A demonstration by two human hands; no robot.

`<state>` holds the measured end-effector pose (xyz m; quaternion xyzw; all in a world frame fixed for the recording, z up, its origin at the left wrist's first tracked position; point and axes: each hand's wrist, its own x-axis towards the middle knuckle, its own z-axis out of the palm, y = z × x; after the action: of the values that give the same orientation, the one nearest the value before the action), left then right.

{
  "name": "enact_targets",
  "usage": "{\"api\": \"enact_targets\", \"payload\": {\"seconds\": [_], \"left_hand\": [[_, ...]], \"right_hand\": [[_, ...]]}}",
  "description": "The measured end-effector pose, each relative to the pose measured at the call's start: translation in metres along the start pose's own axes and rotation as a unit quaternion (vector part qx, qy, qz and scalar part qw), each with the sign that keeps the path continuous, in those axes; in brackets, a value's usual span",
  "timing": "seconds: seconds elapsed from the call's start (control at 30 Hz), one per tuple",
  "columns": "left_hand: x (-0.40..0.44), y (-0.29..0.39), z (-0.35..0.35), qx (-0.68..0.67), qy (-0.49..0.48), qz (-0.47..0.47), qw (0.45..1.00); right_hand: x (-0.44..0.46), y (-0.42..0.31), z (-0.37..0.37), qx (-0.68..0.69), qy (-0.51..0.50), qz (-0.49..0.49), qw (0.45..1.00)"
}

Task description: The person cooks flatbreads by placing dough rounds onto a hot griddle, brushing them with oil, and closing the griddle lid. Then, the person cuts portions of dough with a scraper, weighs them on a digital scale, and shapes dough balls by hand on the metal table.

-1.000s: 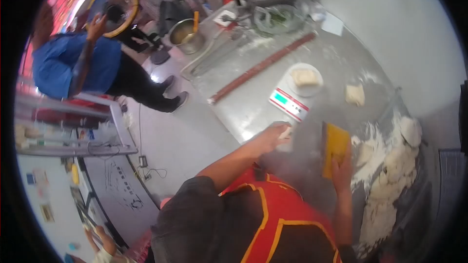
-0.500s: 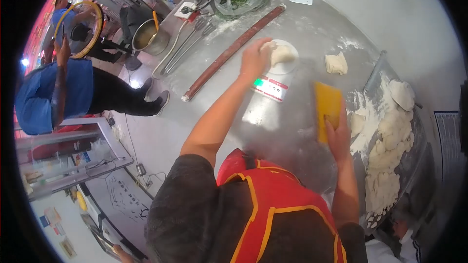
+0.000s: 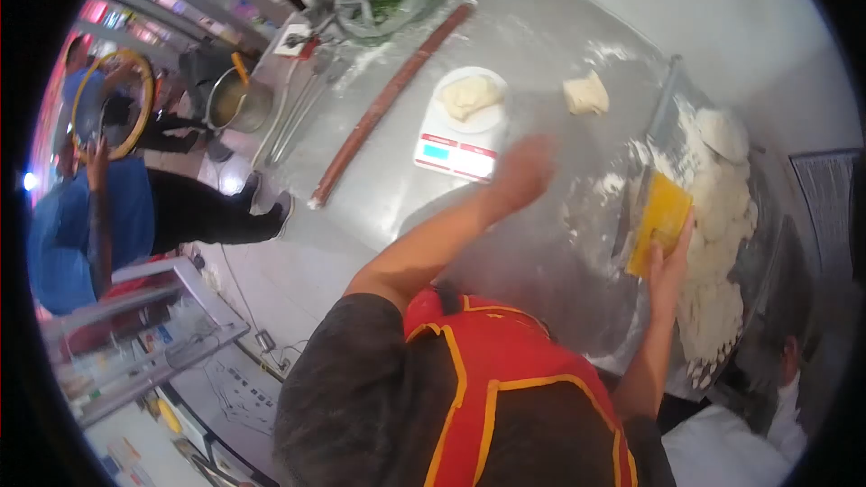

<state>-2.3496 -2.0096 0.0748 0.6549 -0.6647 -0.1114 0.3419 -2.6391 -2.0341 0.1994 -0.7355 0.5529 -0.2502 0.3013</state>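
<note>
My left hand, smeared by motion, passes over the metal table to the lower right of the digital scale. On the scale's round white plate lies a lump of dough, apart from my hand. My right hand grips a yellow dough scraper, its grey blade edge facing left, close to the left side of the large dough mass. A smaller dough piece rests by itself on the table beyond my left hand.
A long red-brown rolling pin lies diagonally left of the scale. Behind it are metal tongs, a plastic bag of greens and a pot. Flour dusts the table. A person in blue stands at left; a white sleeve shows lower right.
My left hand has let go of the dough on the scale and moved right and toward me. The scraper has moved right, to the large dough mass. The view has shifted slightly.
</note>
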Motion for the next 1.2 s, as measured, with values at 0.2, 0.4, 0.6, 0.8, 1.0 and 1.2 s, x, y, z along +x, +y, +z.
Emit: {"api": "enact_targets", "payload": {"seconds": [0.2, 0.4, 0.6, 0.8, 1.0, 1.2], "left_hand": [[0.016, 0.081, 0.112, -0.151, -0.099, -0.02, 0.983], [0.071, 0.128, 0.155, -0.071, -0.171, -0.028, 0.982], [0.047, 0.129, 0.131, -0.109, -0.11, -0.057, 0.986], [-0.014, 0.066, 0.054, -0.11, 0.064, -0.18, 0.975], [-0.053, 0.028, 0.06, -0.105, 0.112, -0.229, 0.961], [-0.056, 0.034, 0.043, -0.158, 0.07, -0.278, 0.945]], "right_hand": [[-0.047, 0.022, -0.044, -0.086, 0.112, 0.057, 0.988], [-0.088, 0.013, -0.05, -0.002, 0.142, 0.154, 0.978], [-0.108, 0.029, -0.058, -0.031, 0.139, 0.169, 0.975], [-0.084, 0.023, -0.033, -0.037, 0.051, 0.121, 0.991], [-0.047, -0.037, 0.009, -0.01, -0.067, 0.015, 0.998], [-0.03, -0.032, 0.058, -0.025, -0.09, -0.127, 0.988]]}}
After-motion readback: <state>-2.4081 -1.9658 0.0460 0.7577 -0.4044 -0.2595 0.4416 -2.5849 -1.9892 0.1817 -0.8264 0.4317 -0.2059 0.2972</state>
